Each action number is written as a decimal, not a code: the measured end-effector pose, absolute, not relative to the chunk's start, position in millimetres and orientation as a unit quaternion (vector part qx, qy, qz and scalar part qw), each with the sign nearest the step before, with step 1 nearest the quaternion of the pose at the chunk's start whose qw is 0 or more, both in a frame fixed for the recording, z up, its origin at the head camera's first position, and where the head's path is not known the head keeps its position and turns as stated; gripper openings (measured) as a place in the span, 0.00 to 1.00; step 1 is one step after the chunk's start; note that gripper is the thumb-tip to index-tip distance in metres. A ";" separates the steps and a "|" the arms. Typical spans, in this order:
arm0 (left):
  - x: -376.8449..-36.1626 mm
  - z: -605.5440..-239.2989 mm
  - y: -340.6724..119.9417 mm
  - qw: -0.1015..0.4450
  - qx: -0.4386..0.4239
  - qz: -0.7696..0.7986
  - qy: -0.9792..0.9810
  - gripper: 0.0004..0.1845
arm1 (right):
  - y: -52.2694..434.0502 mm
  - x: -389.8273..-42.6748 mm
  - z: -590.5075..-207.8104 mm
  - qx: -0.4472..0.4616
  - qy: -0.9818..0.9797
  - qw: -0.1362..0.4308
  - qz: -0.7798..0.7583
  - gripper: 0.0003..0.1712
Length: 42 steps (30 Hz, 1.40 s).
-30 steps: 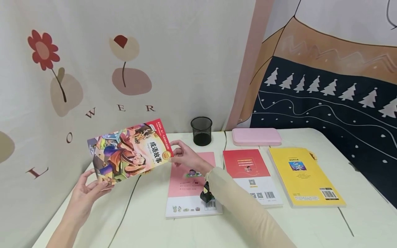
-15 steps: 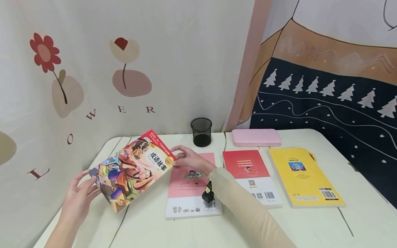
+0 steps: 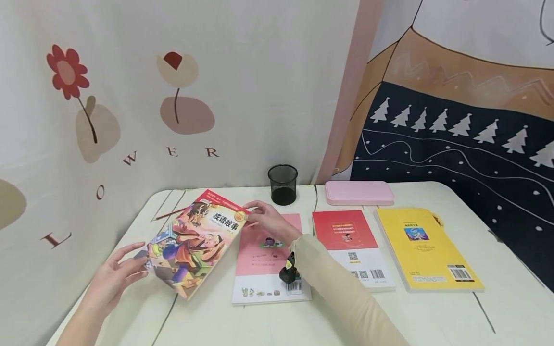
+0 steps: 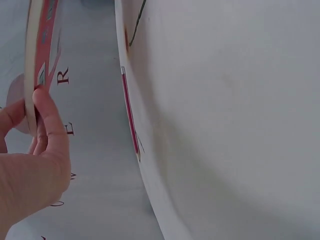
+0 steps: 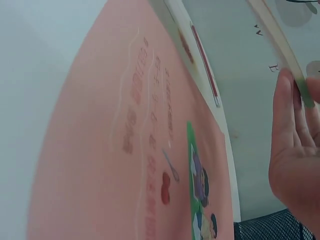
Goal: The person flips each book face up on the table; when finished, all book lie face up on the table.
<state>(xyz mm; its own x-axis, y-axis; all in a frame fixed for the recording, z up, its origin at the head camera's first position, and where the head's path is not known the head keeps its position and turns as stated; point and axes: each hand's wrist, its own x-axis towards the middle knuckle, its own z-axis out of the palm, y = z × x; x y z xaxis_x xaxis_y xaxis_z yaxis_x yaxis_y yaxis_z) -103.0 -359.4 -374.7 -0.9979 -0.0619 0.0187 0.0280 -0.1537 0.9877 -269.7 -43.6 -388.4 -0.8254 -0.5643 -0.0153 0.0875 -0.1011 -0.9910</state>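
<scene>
A colourful storybook (image 3: 195, 245) is held slanted just over the left part of the white table (image 3: 433, 312). My left hand (image 3: 138, 262) pinches its lower left corner; the left wrist view shows the thumb (image 4: 50, 125) on the book's edge (image 4: 37, 60). My right hand (image 3: 254, 216) pinches the upper right corner, and its fingers (image 5: 290, 125) lie against the book's edge (image 5: 280, 45). Whether the book touches the table is unclear.
A pink book (image 3: 266, 254) lies under my right wrist, then a red book (image 3: 346, 240) and a yellow book (image 3: 426, 247) to the right. Behind stand a black mesh cup (image 3: 283, 184) and a pink case (image 3: 358, 192). A red pencil (image 3: 169, 214) lies at the far left.
Both hands have lowered the storybook from the air towards the table and turned it, its lower end now pointing at me. The other books have not moved.
</scene>
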 end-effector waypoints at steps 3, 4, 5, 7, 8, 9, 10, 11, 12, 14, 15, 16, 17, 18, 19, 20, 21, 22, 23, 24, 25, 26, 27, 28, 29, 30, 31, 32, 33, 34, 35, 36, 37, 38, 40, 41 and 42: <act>-104.3 -380.3 -362.9 0.003 0.004 -0.735 -0.678 0.16 | -47.9 -268.2 -388.9 -0.150 0.627 0.199 -0.738 0.15; -104.5 -381.6 -363.2 -0.001 -0.002 -0.731 -0.682 0.16 | -49.8 -267.8 -389.4 -0.135 0.622 0.188 -0.748 0.14; -104.4 -382.5 -363.2 -0.006 -0.007 -0.727 -0.686 0.16 | -51.8 -267.3 -389.6 -0.119 0.615 0.179 -0.759 0.14; -103.2 -383.4 -362.5 -0.011 -0.015 -0.731 -0.682 0.16 | -56.2 -266.7 -390.3 -0.092 0.605 0.161 -0.775 0.13; -102.2 -382.8 -361.8 -0.014 -0.018 -0.732 -0.681 0.16 | -58.4 -266.4 -390.7 -0.081 0.600 0.154 -0.781 0.13; -101.2 -381.5 -360.8 -0.016 -0.013 -0.727 -0.686 0.16 | -60.5 -266.2 -391.2 -0.071 0.595 0.148 -0.787 0.12; -100.2 -380.7 -360.3 -0.020 -0.010 -0.726 -0.687 0.16 | -62.7 -266.0 -391.8 -0.065 0.591 0.143 -0.791 0.12; -99.1 -379.6 -359.8 -0.025 -0.005 -0.722 -0.691 0.16 | -64.6 -265.7 -392.3 -0.060 0.592 0.139 -0.792 0.13; -98.1 -378.5 -359.4 -0.031 0.001 -0.717 -0.697 0.15 | -66.5 -265.5 -393.1 -0.055 0.594 0.135 -0.791 0.13; -97.2 -377.2 -359.1 -0.046 0.016 -0.698 -0.714 0.14 | -70.2 -265.0 -395.1 -0.045 0.601 0.129 -0.787 0.14; -96.8 -377.3 -359.5 -0.055 0.022 -0.688 -0.723 0.14 | -71.9 -264.8 -396.5 -0.038 0.606 0.127 -0.784 0.15; -96.7 -377.6 -360.2 -0.066 0.024 -0.677 -0.732 0.13 | -73.8 -264.5 -397.9 -0.033 0.613 0.126 -0.780 0.15; -96.3 -377.9 -360.8 -0.074 0.025 -0.667 -0.741 0.13 | -75.6 -264.0 -399.2 -0.024 0.619 0.126 -0.775 0.15; -96.0 -378.5 -361.6 -0.083 0.022 -0.659 -0.748 0.13 | -77.4 -263.6 -400.6 -0.015 0.623 0.126 -0.772 0.15; -95.7 -378.9 -362.5 -0.091 0.017 -0.650 -0.754 0.13 | -79.0 -263.0 -401.9 -0.008 0.629 0.125 -0.767 0.16; -95.1 -379.5 -363.7 -0.099 0.006 -0.643 -0.760 0.13 | -80.5 -262.5 -403.0 -0.001 0.634 0.126 -0.763 0.16; -94.5 -379.9 -364.9 -0.108 -0.009 -0.638 -0.762 0.13 | -81.9 -261.9 -403.8 0.005 0.639 0.126 -0.758 0.16; -94.1 -380.3 -366.1 -0.118 -0.024 -0.633 -0.765 0.14 | -83.1 -261.6 -404.7 0.007 0.643 0.124 -0.756 0.17; -93.4 -380.3 -367.1 -0.128 -0.037 -0.629 -0.766 0.15 | -84.0 -261.4 -405.5 0.009 0.647 0.122 -0.753 0.17; -93.1 -380.5 -368.1 -0.139 -0.052 -0.626 -0.766 0.16 | -84.9 -261.2 -406.2 0.010 0.649 0.121 -0.751 0.18; -92.9 -380.9 -369.2 -0.150 -0.067 -0.623 -0.765 0.16 | -85.5 -261.0 -406.7 0.009 0.651 0.120 -0.749 0.18; -92.8 -381.4 -370.2 -0.162 -0.077 -0.621 -0.763 0.16 | -86.2 -260.9 -407.3 0.008 0.652 0.121 -0.749 0.19; -92.9 -382.2 -371.0 -0.172 -0.085 -0.619 -0.761 0.17 | -86.8 -260.7 -408.0 0.006 0.651 0.121 -0.749 0.19; -93.3 -382.7 -371.4 -0.180 -0.090 -0.616 -0.761 0.17 | -87.5 -260.8 -408.9 0.002 0.651 0.120 -0.749 0.19; -93.7 -383.3 -371.6 -0.186 -0.093 -0.613 -0.762 0.16 | -87.9 -260.8 -409.4 -0.001 0.651 0.121 -0.750 0.20; -94.2 -384.2 -371.7 -0.191 -0.096 -0.611 -0.763 0.16 | -88.4 -260.8 -409.9 -0.004 0.648 0.123 -0.751 0.20; -94.7 -384.9 -371.7 -0.192 -0.101 -0.608 -0.764 0.16 | -88.8 -260.9 -410.5 -0.008 0.646 0.123 -0.753 0.21; -95.0 -385.5 -371.6 -0.195 -0.101 -0.605 -0.765 0.16 | -89.2 -261.0 -411.1 -0.011 0.648 0.121 -0.752 0.21; -95.0 -386.1 -371.6 -0.196 -0.103 -0.602 -0.768 0.16 | -89.7 -261.2 -411.6 -0.012 0.650 0.121 -0.750 0.21; -95.0 -386.3 -371.5 -0.196 -0.103 -0.598 -0.770 0.16 | -90.1 -261.4 -412.1 -0.014 0.653 0.119 -0.748 0.21; -95.1 -386.6 -371.8 -0.197 -0.104 -0.595 -0.772 0.15 | -90.5 -261.4 -412.2 -0.016 0.658 0.117 -0.744 0.22; -94.8 -386.7 -372.1 -0.199 -0.104 -0.592 -0.774 0.15 | -91.1 -261.6 -412.6 -0.018 0.663 0.115 -0.740 0.22; -94.6 -386.7 -372.4 -0.201 -0.104 -0.590 -0.775 0.15 | -91.7 -261.6 -412.9 -0.019 0.670 0.112 -0.734 0.22; -94.3 -386.6 -372.8 -0.205 -0.099 -0.586 -0.778 0.15 | -92.3 -261.6 -413.0 -0.022 0.678 0.110 -0.726 0.22; -94.4 -386.5 -373.4 -0.207 -0.096 -0.582 -0.781 0.15 | -93.6 -261.7 -413.4 -0.028 0.695 0.102 -0.711 0.22; -94.6 -386.3 -373.8 -0.210 -0.092 -0.581 -0.781 0.14 | -94.2 -261.8 -413.5 -0.032 0.705 0.098 -0.702 0.22; -94.7 -386.0 -374.0 -0.211 -0.088 -0.581 -0.781 0.14 | -95.0 -262.2 -413.7 -0.033 0.710 0.096 -0.696 0.22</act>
